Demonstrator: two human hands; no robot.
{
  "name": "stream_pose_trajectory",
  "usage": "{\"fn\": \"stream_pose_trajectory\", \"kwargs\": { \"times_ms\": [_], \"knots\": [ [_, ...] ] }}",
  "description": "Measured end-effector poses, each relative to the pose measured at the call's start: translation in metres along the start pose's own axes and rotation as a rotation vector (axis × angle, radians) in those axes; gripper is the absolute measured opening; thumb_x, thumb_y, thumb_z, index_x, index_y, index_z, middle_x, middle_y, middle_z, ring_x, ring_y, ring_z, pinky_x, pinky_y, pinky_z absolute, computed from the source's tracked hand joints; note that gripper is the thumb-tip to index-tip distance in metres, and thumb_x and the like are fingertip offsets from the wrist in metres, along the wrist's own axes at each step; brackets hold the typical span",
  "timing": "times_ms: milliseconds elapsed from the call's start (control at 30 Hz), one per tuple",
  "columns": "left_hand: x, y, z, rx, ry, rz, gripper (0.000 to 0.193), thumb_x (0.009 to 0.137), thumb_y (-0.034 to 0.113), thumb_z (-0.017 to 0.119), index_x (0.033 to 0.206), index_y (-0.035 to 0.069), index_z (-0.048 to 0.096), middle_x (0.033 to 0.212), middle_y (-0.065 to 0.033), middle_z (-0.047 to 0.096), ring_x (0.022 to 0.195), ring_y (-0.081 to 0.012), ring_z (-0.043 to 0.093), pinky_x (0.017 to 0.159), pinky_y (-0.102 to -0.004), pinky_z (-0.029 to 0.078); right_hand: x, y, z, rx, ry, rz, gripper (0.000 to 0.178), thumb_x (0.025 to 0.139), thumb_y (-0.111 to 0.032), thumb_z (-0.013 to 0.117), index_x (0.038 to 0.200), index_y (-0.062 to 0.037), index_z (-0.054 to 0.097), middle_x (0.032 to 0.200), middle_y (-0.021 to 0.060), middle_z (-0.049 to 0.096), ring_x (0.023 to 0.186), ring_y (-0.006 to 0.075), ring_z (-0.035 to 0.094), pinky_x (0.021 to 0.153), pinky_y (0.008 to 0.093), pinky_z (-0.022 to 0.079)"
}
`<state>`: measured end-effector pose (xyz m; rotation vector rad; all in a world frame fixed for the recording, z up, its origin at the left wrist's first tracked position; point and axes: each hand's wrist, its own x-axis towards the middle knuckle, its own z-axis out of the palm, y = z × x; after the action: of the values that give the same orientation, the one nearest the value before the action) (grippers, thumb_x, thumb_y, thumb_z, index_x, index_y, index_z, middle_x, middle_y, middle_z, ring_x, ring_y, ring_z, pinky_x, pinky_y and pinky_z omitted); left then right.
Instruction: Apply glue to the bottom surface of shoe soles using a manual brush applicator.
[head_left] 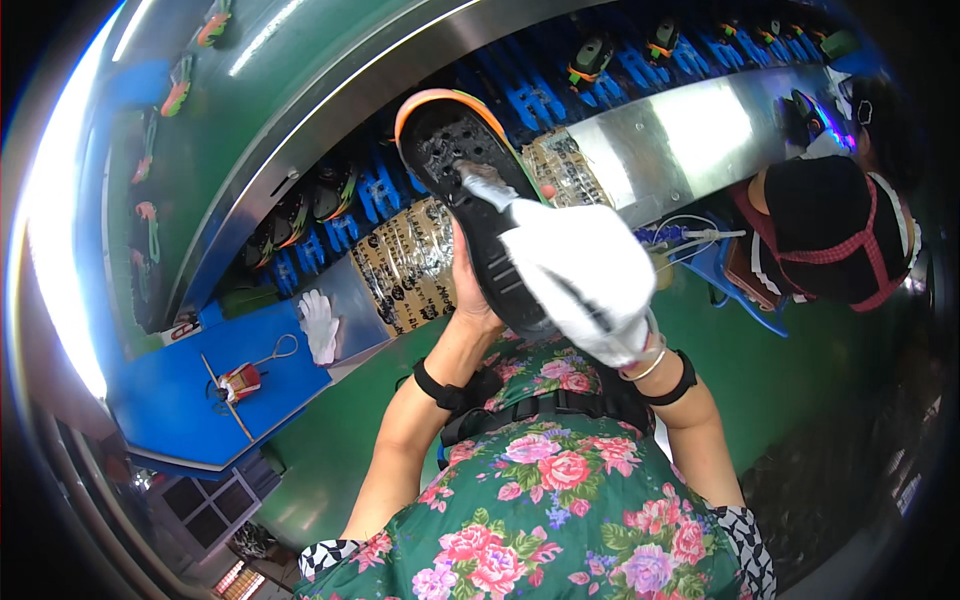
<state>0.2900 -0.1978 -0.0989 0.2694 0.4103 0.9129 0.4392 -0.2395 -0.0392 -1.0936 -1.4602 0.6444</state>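
A black shoe sole (490, 245) with round holes at its far end and an orange-green rim is held up in front of my body. My bare left hand (470, 285) grips its left edge, the fingers wrapping underneath. Above the sole is my right hand (585, 270), in a white glove with a dark smear. Its fingers are curled, and a greyish tip (485, 185) points down at the holed part. Whether that tip is a soiled glove finger or a small tool, I cannot make out.
Beyond stands a rack line with blue holders (520, 100) carrying several shoes. A metal ledge (690, 120) with taped brown patches runs before it. At left, a blue table (160, 400) bears a small red container (240, 383); a white glove (319, 325) lies nearby. Another person (820, 220) sits at right.
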Motion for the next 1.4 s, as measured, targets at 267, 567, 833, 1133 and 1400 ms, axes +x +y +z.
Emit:
{"fn": "stream_pose_trajectory", "kwargs": {
  "times_ms": [267,567,833,1133,1400],
  "knots": [
    [0.015,0.005,0.004,-0.117,-0.069,0.014,0.1,0.089,0.084,0.038,0.151,0.006,0.039,0.144,-0.0137,0.052,0.127,-0.042,0.056,0.105,-0.0613,0.049,0.006,0.01,0.001,-0.049,-0.015,-0.154,0.027,0.077,0.0,0.078,0.104,-0.0029,0.077,0.107,0.013,0.076,0.097,0.0272,0.071,0.091,0.0402,0.055],
    [0.029,0.015,0.006,-0.302,-0.041,0.114,0.096,0.086,0.084,0.046,0.15,0.012,0.04,0.139,-0.0248,0.054,0.117,-0.0459,0.062,0.093,-0.065,0.055,0.012,-0.001,-0.002,-0.02,0.01,-0.162,0.026,0.077,-0.001,0.08,0.103,-0.004,0.077,0.105,0.0134,0.076,0.089,0.028,0.072,0.078,0.0369,0.057],
    [0.031,0.02,0.006,-0.29,-0.173,-0.002,0.101,0.083,0.088,0.046,0.151,0.013,0.038,0.13,-0.03,0.06,0.098,-0.0484,0.068,0.085,-0.0593,0.059,0.007,0.003,-0.015,-0.027,-0.034,-0.154,0.03,0.081,-0.002,0.077,0.11,-0.0046,0.076,0.108,0.0094,0.076,0.096,0.028,0.072,0.081,0.0376,0.056],
    [0.036,0.027,0.0,-0.258,-0.201,0.035,0.1,0.088,0.082,0.047,0.153,0.007,0.035,0.142,-0.0239,0.052,0.115,-0.0463,0.06,0.087,-0.0569,0.058,-0.003,0.003,-0.019,-0.064,-0.163,-0.209,0.028,0.077,-0.005,0.082,0.104,-0.0074,0.078,0.104,0.0097,0.076,0.086,0.0248,0.072,0.074,0.0354,0.057],
    [0.032,0.033,-0.004,-0.206,-0.26,0.007,0.104,0.083,0.075,0.064,0.153,0.004,0.036,0.153,-0.016,0.041,0.121,-0.0408,0.049,0.093,-0.056,0.05,-0.007,0.008,-0.016,0.208,-0.07,0.038,0.022,0.077,-0.001,0.081,0.099,-0.0072,0.08,0.098,0.0095,0.078,0.084,0.0233,0.071,0.073,0.034,0.056]
  ]
}}
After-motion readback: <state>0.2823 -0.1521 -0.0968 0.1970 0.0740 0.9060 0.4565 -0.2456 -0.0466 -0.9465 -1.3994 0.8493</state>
